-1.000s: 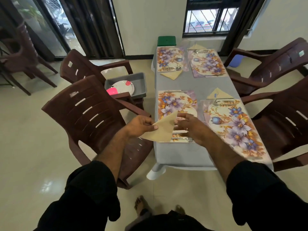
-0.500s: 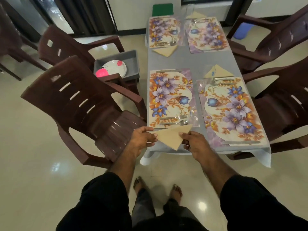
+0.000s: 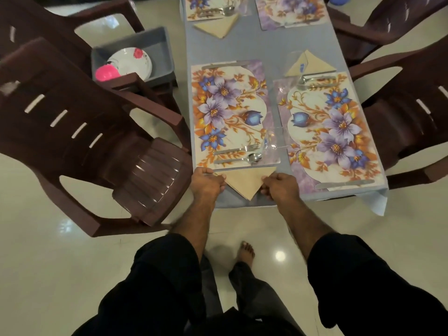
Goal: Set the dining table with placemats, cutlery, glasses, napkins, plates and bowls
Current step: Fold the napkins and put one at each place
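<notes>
At the near edge of the desk [image 3: 261, 44], the beige triangular folded napkin [image 3: 247, 181] lies just below the floral plastic placemat [image 3: 230, 112], its point toward me. My left hand [image 3: 208, 183] pinches its left corner and my right hand [image 3: 281, 186] its right, so each grip is clamped on cloth. The steel fork [image 3: 238, 149] and spoon [image 3: 242, 158] lie just above. I judge this the napkin step; next I must release it squarely, then fetch plates from the grey plastic tub [image 3: 167, 54].

So the folded napkin [image 3: 244, 181] is down flat on the surface [image 3: 264, 44] now, tucked against the near edge of the placemat [image 3: 230, 112], with the left hand [image 3: 208, 181] and right hand [image 3: 278, 185] lowered along with it.
</notes>
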